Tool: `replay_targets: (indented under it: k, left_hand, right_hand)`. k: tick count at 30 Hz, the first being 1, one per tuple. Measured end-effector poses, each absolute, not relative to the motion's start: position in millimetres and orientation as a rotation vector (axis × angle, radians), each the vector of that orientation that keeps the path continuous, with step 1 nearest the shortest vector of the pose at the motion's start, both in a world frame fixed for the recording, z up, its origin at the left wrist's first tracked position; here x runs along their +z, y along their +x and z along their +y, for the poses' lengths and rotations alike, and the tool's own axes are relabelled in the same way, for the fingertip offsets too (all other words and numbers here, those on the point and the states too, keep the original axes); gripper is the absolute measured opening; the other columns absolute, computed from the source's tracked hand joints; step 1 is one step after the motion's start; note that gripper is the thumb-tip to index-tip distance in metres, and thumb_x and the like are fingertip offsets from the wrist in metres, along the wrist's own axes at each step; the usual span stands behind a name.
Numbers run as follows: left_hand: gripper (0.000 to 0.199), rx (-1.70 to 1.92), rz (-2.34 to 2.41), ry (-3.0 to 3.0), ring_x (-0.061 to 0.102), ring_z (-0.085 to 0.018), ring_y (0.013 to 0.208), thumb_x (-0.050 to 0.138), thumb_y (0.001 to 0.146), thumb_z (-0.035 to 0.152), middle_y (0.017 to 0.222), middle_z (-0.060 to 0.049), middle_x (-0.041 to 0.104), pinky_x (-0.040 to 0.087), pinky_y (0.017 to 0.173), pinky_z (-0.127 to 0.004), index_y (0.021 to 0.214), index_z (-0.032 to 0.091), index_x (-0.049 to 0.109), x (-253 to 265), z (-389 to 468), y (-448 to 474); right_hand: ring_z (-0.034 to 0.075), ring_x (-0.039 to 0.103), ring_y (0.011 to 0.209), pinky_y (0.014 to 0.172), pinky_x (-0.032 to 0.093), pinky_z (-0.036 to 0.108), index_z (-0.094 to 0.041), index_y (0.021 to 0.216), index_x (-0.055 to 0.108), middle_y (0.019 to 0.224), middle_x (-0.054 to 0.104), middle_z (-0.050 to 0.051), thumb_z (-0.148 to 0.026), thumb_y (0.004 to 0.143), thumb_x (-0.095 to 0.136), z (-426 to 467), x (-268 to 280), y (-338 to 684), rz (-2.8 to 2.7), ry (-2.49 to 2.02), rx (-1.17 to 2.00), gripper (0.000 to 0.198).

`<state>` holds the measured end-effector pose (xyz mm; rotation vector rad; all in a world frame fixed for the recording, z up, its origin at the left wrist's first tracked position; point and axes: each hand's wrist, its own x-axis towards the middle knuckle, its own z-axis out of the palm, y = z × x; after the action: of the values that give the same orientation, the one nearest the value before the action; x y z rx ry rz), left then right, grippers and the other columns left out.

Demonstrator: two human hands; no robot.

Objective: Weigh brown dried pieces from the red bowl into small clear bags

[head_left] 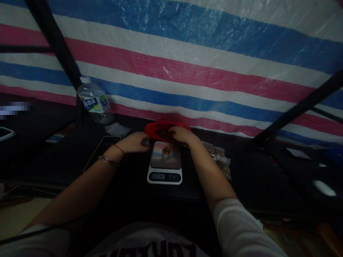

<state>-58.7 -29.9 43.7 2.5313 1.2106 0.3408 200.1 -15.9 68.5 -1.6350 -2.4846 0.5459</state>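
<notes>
Nearest, at the bottom of the frame, a white shirt with dark lettering and two forearms run up toward the centre, the right one coming out of a white sleeve (pixel 241 228). Just above them a scale (pixel 164 162) sits on the dark table (pixel 128 192), its display toward the lower edge, and a small cup (pixel 166 152) of brownish bits stands on its pad. The left hand (pixel 135 142) lies at the scale's upper left corner, a red string and a bead bracelet on its wrist; its fingers curl round a small dark thing I cannot make out, so I cannot tell how tight the grip is. The right hand (pixel 182 135) is at the scale's upper right, fingers bent down into a red bag (pixel 166 129) with dark bits in it; whether it pinches anything is hidden. The bag lies just behind the scale at centre frame. Right of the right forearm is a clear bag (pixel 219 159) of brownish pieces. Left of the left wrist lies a dark flat tablet (pixel 100 151). Farther off at upper left a water bottle (pixel 95 101) stands by a black post, with a striped tarp (pixel 187 64) behind everything.
</notes>
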Motion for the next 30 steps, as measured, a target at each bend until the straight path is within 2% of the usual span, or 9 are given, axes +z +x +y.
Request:
replay_targets:
  k: [2, 4, 8, 12, 15, 17, 23, 30]
  left_hand:
    - [0.039, 0.288, 1.163, 2.53, 0.064, -0.023, 0.094, 0.06, 0.068, 0.039, 0.103, -0.005, 0.069, 0.048, 0.086, -0.031, 0.101, 0.02, 0.067, 40.0, -29.0, -57.8]
    - [0.038, 0.289, 1.16, 2.525, 0.064, -0.023, 0.093, 0.059, 0.068, 0.038, 0.102, -0.006, 0.069, 0.048, 0.084, -0.03, 0.101, 0.02, 0.067, 37.8, -26.7, -57.1]
    - [0.036, 0.326, 1.243, 2.52, 0.065, -0.021, 0.083, 0.057, 0.071, 0.044, 0.093, -0.005, 0.071, 0.048, 0.076, -0.027, 0.096, 0.02, 0.068, 43.0, -19.3, -51.3]
    - [0.039, 0.455, 1.34, 2.522, 0.065, -0.021, 0.081, 0.056, 0.073, 0.049, 0.09, -0.005, 0.071, 0.047, 0.074, -0.027, 0.096, 0.02, 0.068, 54.7, -11.4, -40.0]
    - [0.043, 0.656, 1.407, 2.505, 0.064, -0.022, 0.086, 0.054, 0.077, 0.048, 0.098, -0.006, 0.07, 0.047, 0.077, -0.028, 0.107, 0.019, 0.064, 57.1, -9.2, -32.0]
    - [0.045, 0.786, 1.467, 2.463, 0.064, -0.023, 0.089, 0.052, 0.079, 0.046, 0.104, -0.008, 0.069, 0.047, 0.079, -0.029, 0.113, 0.018, 0.061, 53.6, -10.4, -29.0]
    - [0.052, 0.826, 1.406, 2.405, 0.063, -0.024, 0.098, 0.053, 0.079, 0.046, 0.114, -0.008, 0.066, 0.047, 0.086, -0.032, 0.124, 0.019, 0.056, 37.9, -19.1, -32.5]
    - [0.051, 0.754, 1.215, 2.463, 0.058, -0.025, 0.11, 0.056, 0.079, 0.043, 0.121, -0.007, 0.063, 0.043, 0.098, -0.034, 0.124, 0.019, 0.057, 37.3, -21.7, -33.3]
  right_hand:
    - [0.019, 0.058, 0.112, 0.095, 0.04, 0.023, -0.022, 0.124, 0.06, 0.127, 0.061, 0.004, -0.001, 0.072, 0.054, -28.0, 82.1, 203.6, -2.615, -1.507, 0.632, 0.057]
    - [0.021, 0.057, 0.112, 0.092, 0.042, 0.023, -0.024, 0.131, 0.054, 0.132, 0.058, 0.004, -0.007, 0.066, 0.065, -40.7, 94.0, 204.3, -2.734, -1.428, 0.724, 0.068]
    - [0.022, 0.061, 0.102, 0.078, 0.046, 0.022, -0.024, 0.134, 0.051, 0.124, 0.062, 0.004, -0.02, 0.057, 0.078, -56.0, 102.9, 194.8, -2.827, -1.44, 0.811, 0.081]
    - [0.018, 0.062, 0.087, 0.064, 0.043, 0.02, -0.023, 0.12, 0.06, 0.105, 0.068, 0.001, -0.019, 0.059, 0.077, -54.5, 96.1, 183.6, -2.86, -1.349, 0.849, 0.063]
    - [0.015, 0.062, 0.081, 0.063, 0.042, 0.019, -0.02, 0.104, 0.068, 0.094, 0.069, 0.0, -0.015, 0.062, 0.074, -50.0, 91.6, 181.3, -2.89, -1.214, 0.918, 0.043]
    - [0.015, 0.062, 0.08, 0.064, 0.042, 0.02, -0.02, 0.099, 0.069, 0.092, 0.069, -0.001, -0.016, 0.063, 0.073, -48.5, 92.6, 182.8, -2.88, -1.161, 0.936, 0.036]
    - [0.015, 0.061, 0.084, 0.072, 0.043, 0.022, -0.019, 0.105, 0.065, 0.098, 0.068, 0.001, -0.021, 0.071, 0.069, -56.3, 116.9, 199.6, -2.624, -1.175, 0.82, 0.035]
    - [0.017, 0.06, 0.089, 0.078, 0.043, 0.026, -0.018, 0.104, 0.063, 0.101, 0.067, 0.003, -0.031, 0.074, 0.068, -66.8, 139.5, 213.6, -2.406, -1.33, 0.588, 0.034]
